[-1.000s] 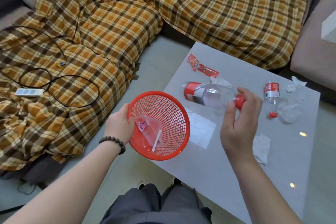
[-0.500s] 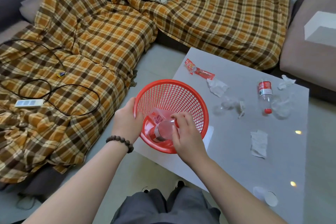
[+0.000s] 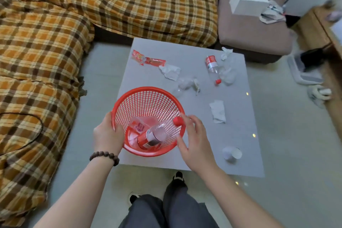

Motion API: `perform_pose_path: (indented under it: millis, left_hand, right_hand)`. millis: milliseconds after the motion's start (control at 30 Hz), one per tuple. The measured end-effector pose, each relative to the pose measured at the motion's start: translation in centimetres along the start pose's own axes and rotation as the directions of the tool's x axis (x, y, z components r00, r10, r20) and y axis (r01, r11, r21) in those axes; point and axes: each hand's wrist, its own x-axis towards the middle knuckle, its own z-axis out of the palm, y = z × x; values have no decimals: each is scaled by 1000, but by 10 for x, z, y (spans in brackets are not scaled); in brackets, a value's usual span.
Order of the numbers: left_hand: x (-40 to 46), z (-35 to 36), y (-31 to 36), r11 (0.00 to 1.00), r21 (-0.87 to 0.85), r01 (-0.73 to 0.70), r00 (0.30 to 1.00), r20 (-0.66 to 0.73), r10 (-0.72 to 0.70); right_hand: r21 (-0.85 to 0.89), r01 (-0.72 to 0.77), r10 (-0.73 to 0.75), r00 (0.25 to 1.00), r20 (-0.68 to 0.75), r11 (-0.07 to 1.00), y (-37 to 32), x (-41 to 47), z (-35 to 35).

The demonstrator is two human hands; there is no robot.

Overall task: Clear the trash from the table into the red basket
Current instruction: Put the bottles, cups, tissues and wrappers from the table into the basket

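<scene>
Since half a second ago, my right hand (image 3: 194, 139) has let go of the big bottle (image 3: 157, 134) and pulled out of the red basket (image 3: 148, 96); it now sits at the basket's right rim, fingers spread loosely, holding nothing, fingertips just beside the bottle's red cap (image 3: 178, 121). The bottle lies tilted inside the basket, base down, cap against the right wall, on top of a clear wrapper (image 3: 137, 125). My left hand (image 3: 108, 135) grips the basket's left rim, thumb inside, with a bead bracelet (image 3: 104, 155) on that wrist. The basket rests on the near left part of the table (image 3: 240, 164).

Right of the basket, near the table's front edge, lies a paper cup (image 3: 232, 153) on its side. Beyond the basket: a flat tissue (image 3: 218, 111), crumpled clear plastic (image 3: 187, 84), a wadded tissue (image 3: 170, 71), a small bottle (image 3: 212, 66), and a red wrapper (image 3: 148, 59) farthest left.
</scene>
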Motion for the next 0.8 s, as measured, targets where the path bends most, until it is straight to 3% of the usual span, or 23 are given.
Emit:
perform_pose_path:
  millis: [200,400,633,800]
  left_hand:
    - [-23,33,15,999,42,-9,1000,15,9]
    - [-51,70,31,994,101,36,999,-43,-31]
    - [-113,127,43,964,185,194,964,-217,-152]
    - [-156,158,52,933,228,279,946,-230,-227]
  right_hand:
    - [-45,-263,260,963,-68,964,104,-33,-32]
    - [-129,-453,460,887,34,882,226,-53,-41]
    - [-256,-308,380,872,309,916,322,-52,-28]
    - [-301,-203,329,821,466,932,359,-46,-12]
